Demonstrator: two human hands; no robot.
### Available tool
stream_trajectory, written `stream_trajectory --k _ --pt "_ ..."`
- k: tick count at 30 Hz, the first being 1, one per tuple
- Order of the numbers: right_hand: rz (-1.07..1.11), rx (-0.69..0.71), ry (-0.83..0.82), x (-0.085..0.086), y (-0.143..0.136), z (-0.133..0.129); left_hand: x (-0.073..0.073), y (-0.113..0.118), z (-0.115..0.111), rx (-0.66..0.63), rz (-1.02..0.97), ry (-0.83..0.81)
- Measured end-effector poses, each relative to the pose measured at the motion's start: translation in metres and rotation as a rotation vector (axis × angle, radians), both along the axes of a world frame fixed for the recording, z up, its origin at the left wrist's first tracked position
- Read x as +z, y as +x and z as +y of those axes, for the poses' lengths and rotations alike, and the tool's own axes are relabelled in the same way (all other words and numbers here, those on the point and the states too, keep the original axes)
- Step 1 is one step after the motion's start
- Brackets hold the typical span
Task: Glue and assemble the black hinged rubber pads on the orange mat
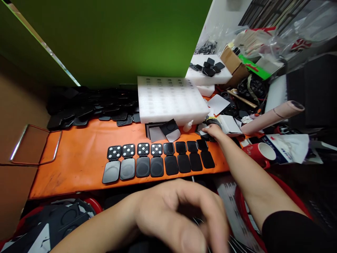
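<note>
Had right hand (212, 131) at pale sheet (202, 128); couldn't tell if pinching.
Curved left hand (210, 230) loosely, thumb apart, in open room before desk (73, 151) edge.

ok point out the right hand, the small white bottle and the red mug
Right hand (214, 130): head view, on the back of the hand.
Small white bottle (187, 127): head view, on its body.
Red mug (252, 154): head view, on its outer wall.

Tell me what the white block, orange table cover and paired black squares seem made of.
White block: probably foam, matte, given its cloudy surface. Orange table cover: perhaps vinyl, satin, given its soft sheen. Paired black squares: plastic or leatherette, unclear which; satin, given their soft reflections.
</note>
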State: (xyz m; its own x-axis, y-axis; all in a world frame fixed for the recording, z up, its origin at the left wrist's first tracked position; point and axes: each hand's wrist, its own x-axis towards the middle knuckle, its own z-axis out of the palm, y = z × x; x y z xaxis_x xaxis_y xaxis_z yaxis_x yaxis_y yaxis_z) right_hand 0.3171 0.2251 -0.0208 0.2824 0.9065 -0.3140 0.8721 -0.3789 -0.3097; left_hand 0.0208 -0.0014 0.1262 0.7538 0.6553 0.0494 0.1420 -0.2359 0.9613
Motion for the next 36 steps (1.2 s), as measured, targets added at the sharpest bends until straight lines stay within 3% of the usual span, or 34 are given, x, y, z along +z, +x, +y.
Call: stream_trajectory --k 1,2,4,7,9,12,16,21,27,30,33,36 --pt "0.044 -0.007 0.014 0.0 0.003 -0.001 -0.006 -0.002 0.009 -0.08 -0.232 -0.223" --pt "0.059 -0.009 0.052 0.0 0.004 -0.004 -0.015 -0.004 0.016 -0.073 -0.386 -0.426" --pt "-0.013 0.022 0.187 0.002 0.004 -0.012 -0.038 -0.006 0.022 0.061 -0.428 -0.582" --pt "-0.154 0.264 0.346 0.002 -0.003 -0.029 -0.077 -0.006 0.018 0.29 -0.134 -0.481" --pt "-0.169 0.45 0.329 0.001 -0.006 -0.04 -0.098 -0.005 0.012 0.388 0.027 -0.369" --pt "-0.183 0.446 0.287 0.001 -0.001 -0.047 -0.119 -0.006 0.004 0.437 0.154 -0.229" --pt "-0.252 0.334 0.185 0.006 0.006 -0.043 -0.131 -0.009 0.002 0.455 0.306 0.035" --pt "-0.371 0.392 0.107 0.01 -0.015 -0.036 -0.137 -0.005 0.005 0.401 0.428 0.321" --pt "-0.447 0.518 0.01 0.011 -0.025 -0.03 -0.155 -0.01 0.007 0.443 0.477 0.456" --pt "-0.428 0.541 0.07 0.016 -0.014 -0.031 -0.164 -0.016 0.007 0.493 0.493 0.537" --pt "-0.418 0.437 0.208 0.023 -0.01 -0.041 -0.171 -0.02 0.006 0.544 0.52 0.614" --pt "-0.149 0.315 0.22 0.024 -0.029 -0.064 -0.177 -0.022 0.007 0.585 0.556 0.643"
